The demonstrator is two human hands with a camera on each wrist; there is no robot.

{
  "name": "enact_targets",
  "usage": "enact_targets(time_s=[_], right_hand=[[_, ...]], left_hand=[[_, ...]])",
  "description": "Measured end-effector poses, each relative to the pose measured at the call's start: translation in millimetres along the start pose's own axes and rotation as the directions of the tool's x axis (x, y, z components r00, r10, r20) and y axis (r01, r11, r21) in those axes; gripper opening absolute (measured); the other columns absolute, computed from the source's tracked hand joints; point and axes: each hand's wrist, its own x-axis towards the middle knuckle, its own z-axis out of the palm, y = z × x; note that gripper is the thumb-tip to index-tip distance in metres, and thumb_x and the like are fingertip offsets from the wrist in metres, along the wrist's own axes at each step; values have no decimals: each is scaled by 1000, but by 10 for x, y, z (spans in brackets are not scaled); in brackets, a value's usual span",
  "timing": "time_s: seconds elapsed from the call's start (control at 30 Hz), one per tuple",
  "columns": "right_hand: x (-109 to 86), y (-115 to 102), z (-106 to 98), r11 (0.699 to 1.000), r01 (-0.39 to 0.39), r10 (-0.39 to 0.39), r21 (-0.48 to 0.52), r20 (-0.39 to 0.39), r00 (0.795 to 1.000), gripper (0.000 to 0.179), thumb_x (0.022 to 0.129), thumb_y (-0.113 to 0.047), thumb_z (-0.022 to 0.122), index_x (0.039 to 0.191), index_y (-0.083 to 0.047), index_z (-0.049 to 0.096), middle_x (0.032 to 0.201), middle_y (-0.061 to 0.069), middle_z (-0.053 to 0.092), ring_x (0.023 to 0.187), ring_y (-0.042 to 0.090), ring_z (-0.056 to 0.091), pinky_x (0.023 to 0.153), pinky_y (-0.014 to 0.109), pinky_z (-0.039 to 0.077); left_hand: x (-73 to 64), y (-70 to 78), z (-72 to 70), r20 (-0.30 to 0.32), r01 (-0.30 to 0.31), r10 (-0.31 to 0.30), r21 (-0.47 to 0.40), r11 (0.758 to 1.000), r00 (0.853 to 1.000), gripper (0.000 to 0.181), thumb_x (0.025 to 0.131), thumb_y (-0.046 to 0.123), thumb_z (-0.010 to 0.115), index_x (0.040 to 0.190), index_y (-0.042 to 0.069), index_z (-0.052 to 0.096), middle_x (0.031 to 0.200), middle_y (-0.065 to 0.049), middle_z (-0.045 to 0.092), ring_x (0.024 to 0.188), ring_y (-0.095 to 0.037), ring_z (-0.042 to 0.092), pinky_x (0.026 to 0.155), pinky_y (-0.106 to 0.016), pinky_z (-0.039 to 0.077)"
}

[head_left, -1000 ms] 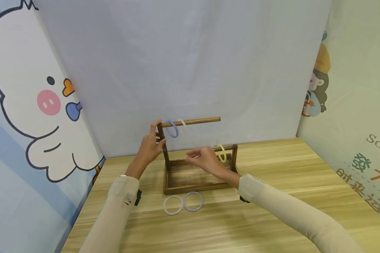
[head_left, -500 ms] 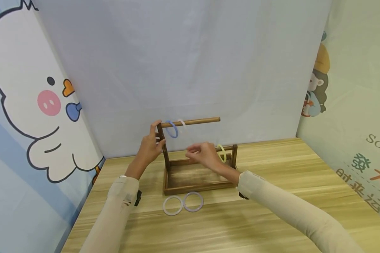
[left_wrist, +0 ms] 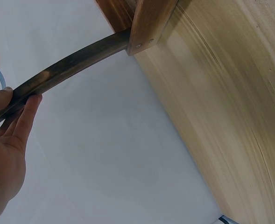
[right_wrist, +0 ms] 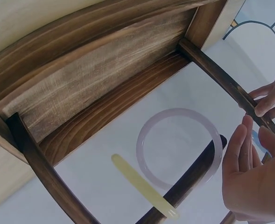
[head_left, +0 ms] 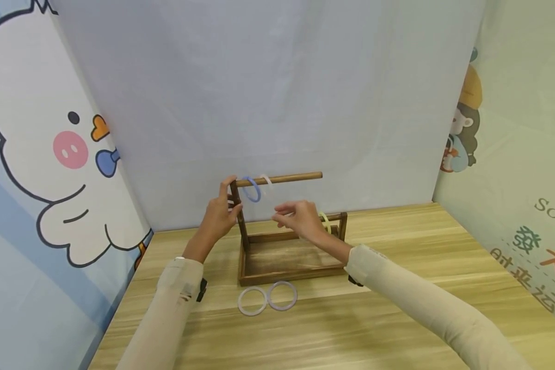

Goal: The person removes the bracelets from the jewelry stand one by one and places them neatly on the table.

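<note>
A dark wooden ring rack [head_left: 259, 280] stands on the table, with an upper bar from its left post and a lower bar from its right post. My left hand [head_left: 219, 213] grips the top of the left post. On the upper bar [head_left: 300, 177] hang a blue ring [head_left: 252, 190] and a pale translucent ring [head_left: 266, 181]. My right hand [head_left: 302, 221] is in front of the lower bar, fingertips near the pale ring; contact cannot be told. Its fingers look fairly straight in the right wrist view. There, a yellow ring [right_wrist: 142, 184] and a lilac ring [right_wrist: 149, 121] surround the lower bar [right_wrist: 188, 179].
A white ring [head_left: 240, 308] and another lilac ring [head_left: 283, 309] lie side by side on the table [head_left: 398, 288], in front of the rack. A pale curtain [head_left: 351, 103] hangs behind. Printed cloths flank the table on both sides.
My right hand has risen a little, toward the upper bar, now covering more of the yellow ring. The left hand stays on the post; the rack and the rings on the table look unmoved.
</note>
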Motion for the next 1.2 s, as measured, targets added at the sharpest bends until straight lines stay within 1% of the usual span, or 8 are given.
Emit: enact_targets(time_s=[0.1, 0.17, 0.23, 0.33, 0.6, 0.8, 1.03, 1.2], right_hand=[[31, 18, -29, 1000, 13, -13, -11, -12, 1000, 24, 95, -8, 78, 114, 6, 76, 100, 19, 78, 75, 29, 78, 61, 27, 64], [54, 25, -50, 1000, 7, -7, -15, -18, 1000, 24, 95, -9, 78, 114, 5, 76, 100, 19, 78, 74, 28, 78, 59, 24, 63], [81, 35, -68, 1000, -4, 4, -18, -26, 1000, 24, 95, -10, 78, 114, 5, 76, 100, 19, 78, 73, 25, 78, 52, 22, 60], [110, 27, -101, 1000, -5, 4, -15, -37, 999, 24, 95, -9, 77, 115, 5, 76, 101, 19, 78, 74, 26, 78, 46, 19, 54], [168, 23, -145, 1000, -11, 10, -6, -67, 998, 25, 96, -9, 77, 116, 5, 75, 103, 20, 78, 79, 30, 78, 65, 29, 66], [198, 8, -148, 1000, -19, 18, -15, -74, 997, 26, 96, -10, 77, 117, 5, 74, 104, 19, 78, 82, 34, 78, 67, 32, 66], [275, 0, -129, 999, 9, -12, -31, -85, 996, 30, 95, -14, 79, 118, 5, 74, 105, 16, 78, 78, 21, 78, 71, 31, 66], [325, -18, -93, 1000, 4, -3, 3, -63, 998, 31, 94, -13, 79, 117, 6, 74, 105, 18, 78, 79, 25, 79, 72, 33, 67]], left_hand=[[-5, 8, 11, -9, -12, 12, -7, 1000, 1000, 77, 98, -5, 67, 158, 16, 23, 113, -31, 68, 102, -44, 72, 79, -45, 67], [-5, 11, 17, -15, -17, 16, -8, 1000, 1000, 77, 98, -5, 67, 158, 15, 23, 113, -31, 68, 102, -44, 73, 79, -45, 67], [-3, 5, 23, -19, -21, 21, -9, 1000, 1000, 76, 98, -6, 67, 157, 15, 23, 113, -32, 68, 102, -44, 73, 78, -45, 67], [3, -3, 25, -15, -17, 17, -4, 1000, 1000, 77, 98, -5, 67, 158, 15, 23, 113, -31, 68, 102, -44, 73, 79, -45, 67], [20, -34, 34, -7, -6, 6, 1, 1000, 1000, 78, 99, -3, 67, 159, 19, 21, 115, -31, 67, 103, -43, 73, 80, -44, 67], [11, -53, 51, -14, -26, 26, 4, 1000, 1000, 78, 98, -4, 67, 158, 17, 22, 112, -30, 68, 102, -42, 73, 80, -44, 67], [12, -50, 54, -19, -33, 34, 11, 999, 999, 78, 98, -4, 67, 158, 15, 22, 111, -30, 68, 101, -43, 73, 79, -44, 67], [7, -46, 53, -17, -24, 24, 15, 1000, 1000, 78, 99, -4, 67, 158, 17, 22, 112, -30, 68, 102, -43, 73, 80, -44, 67]])
